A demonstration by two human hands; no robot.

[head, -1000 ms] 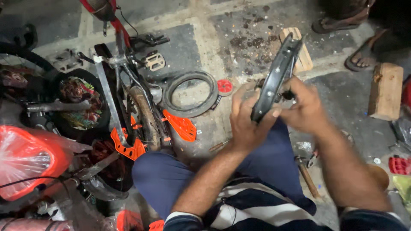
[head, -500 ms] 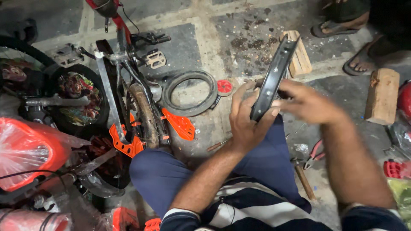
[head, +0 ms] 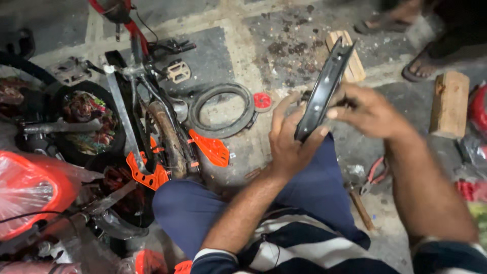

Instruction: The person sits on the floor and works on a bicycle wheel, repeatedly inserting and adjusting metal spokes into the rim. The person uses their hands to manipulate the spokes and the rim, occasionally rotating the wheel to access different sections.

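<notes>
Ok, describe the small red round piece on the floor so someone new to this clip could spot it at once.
Start at the dismantled small bicycle lying on the concrete floor at left. Just right of it lies a black rubber tyre ring. The red round reflector sits at that ring's right edge, close to the left hand; it is the only small flat red disc there, unlike the orange plastic pieces nearer the frame.

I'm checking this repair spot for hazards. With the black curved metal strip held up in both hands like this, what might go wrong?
The black strip is gripped only near its lower end by the left hand, while the right hand touches its side; it might slip and drop onto the person's lap. The pliers and wooden blocks lie loose on the floor beside the knee, easy to knock or kneel on. Another person's sandalled feet stand close by, possibly within reach of the raised upper end.
</notes>
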